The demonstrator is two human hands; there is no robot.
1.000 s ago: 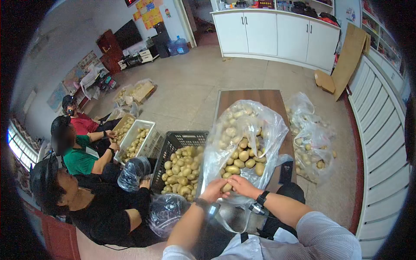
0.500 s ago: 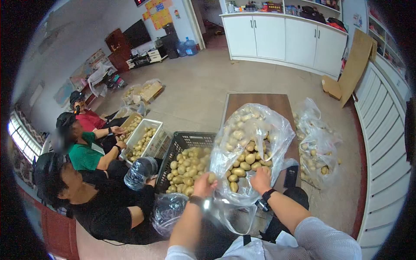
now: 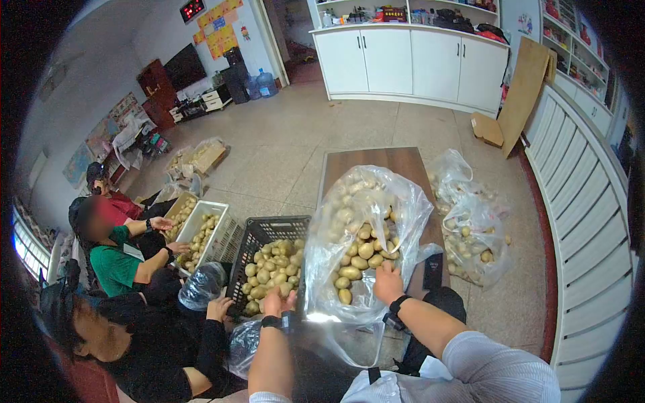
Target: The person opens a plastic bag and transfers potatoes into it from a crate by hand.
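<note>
A clear plastic bag [image 3: 420,218] of potatoes [image 3: 365,250] lies on the brown table, its mouth facing me. At the near right of that mouth, my right hand [image 3: 388,285] has its fingers closed on the plastic, close to the potatoes. My left hand [image 3: 277,305] is at the near edge of the black crate [image 3: 250,232], just over the potatoes in it. Its fingers are apart, and I see nothing held in them. A dark band is on each of my wrists.
To my left sits a co-worker in black, one hand [image 3: 219,309] by the crate. Beyond are two more people, a white crate [image 3: 232,235] and a box of potatoes. More bagged potatoes [image 3: 470,235] lie on the floor right of the brown table [image 3: 336,168]. A white railing [image 3: 571,221] stands farther right.
My left hand has moved left from the bag to the black crate, and the potato seen at its fingers is no longer there. The view has shifted; my right hand stays at the bag.
</note>
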